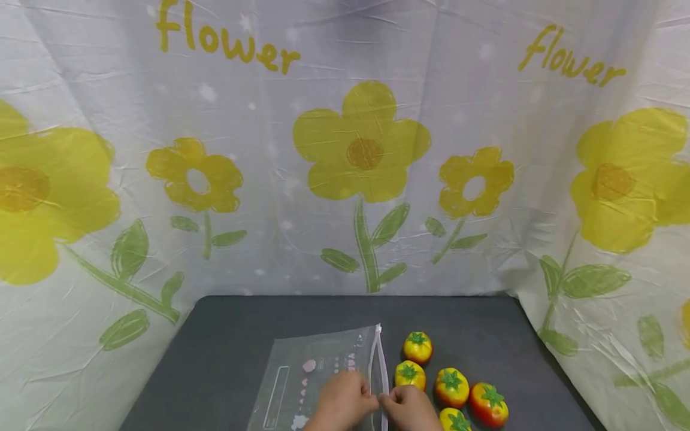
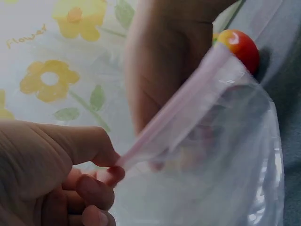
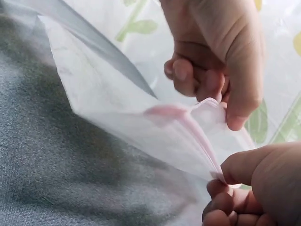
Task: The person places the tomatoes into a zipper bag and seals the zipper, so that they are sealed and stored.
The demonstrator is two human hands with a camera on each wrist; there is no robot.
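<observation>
Here you are with both hands at the mouth of a clear zip bag [image 1: 288, 383], which lies on the dark table [image 1: 232, 317] just left of the tomato-like fruits. Your left hand [image 1: 345, 398] pinches one lip of the opening between thumb and finger; your right hand [image 1: 411, 409] pinches the other, thumb against fingers on the pink zip strip [image 1: 384, 368]. Neither grip is slack, and the right wrist view shows the two lips parted between your hands. That opposed hold is presumably there to spread the thin film, since the lips would likely cling together otherwise.

Up at the far end of the strip sits the white slider [image 1: 378, 328], apparently out of the way of your fingers. The mouth faces right, and just beyond it come the fruits: one at the back [image 1: 417, 348], one near your right hand [image 1: 410, 375], then a third [image 1: 451, 387], a redder one outermost [image 1: 489, 405] and one cut by the bottom edge of the head view [image 1: 456, 421]. Having them on the mouth's side probably keeps them within easy reach.

Now the print: pink hearts, a blank outlined box and small pink lettering on the bag, too tiny to read; you get no legible brand. Behind, the cloth backdrop [image 1: 269, 197] spells "flower" twice in yellow above painted blooms.
</observation>
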